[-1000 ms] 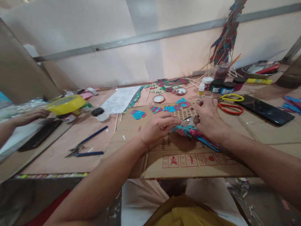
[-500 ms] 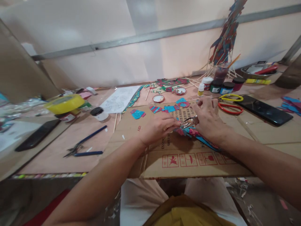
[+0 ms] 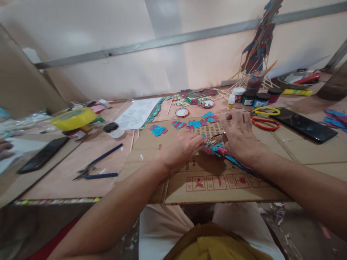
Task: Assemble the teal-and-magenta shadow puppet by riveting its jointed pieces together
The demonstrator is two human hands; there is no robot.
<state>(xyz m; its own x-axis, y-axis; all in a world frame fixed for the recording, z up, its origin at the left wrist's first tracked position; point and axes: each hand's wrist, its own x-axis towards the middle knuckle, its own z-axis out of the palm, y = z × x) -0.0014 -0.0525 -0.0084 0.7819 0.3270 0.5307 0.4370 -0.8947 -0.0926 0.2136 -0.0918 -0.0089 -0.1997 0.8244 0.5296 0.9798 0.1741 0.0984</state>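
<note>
My right hand [image 3: 238, 135] is closed around a shiny metal hand tool [image 3: 218, 138] that looks like a single-hole punch. Its jaws reach left toward the fingers of my left hand [image 3: 187, 146]. That hand is closed, its fingertips pinching the edge of a blue and pink painted cutout [image 3: 217, 148] at the jaws. More of the blue and pink material runs beneath my right hand and wrist. Further painted pieces lie just beyond my hands: a blue one [image 3: 158, 130], a striped one [image 3: 179, 125] and a ring-shaped one [image 3: 210, 118]. My fingers partly hide the contact point.
Cardboard [image 3: 217, 193] lies under my hands. Blue-handled pliers [image 3: 97, 164] rest left, near a black-lidded jar [image 3: 114, 130]. Yellow-and-red scissors [image 3: 265, 124] and a phone [image 3: 305, 124] are right. Two lids [image 3: 182, 112] with small bits sit behind. Another person's hand [image 3: 4, 148] shows at far left.
My left fingers and the metal tool have shifted very slightly. Another person's hand and white paper have come into view at the far left.
</note>
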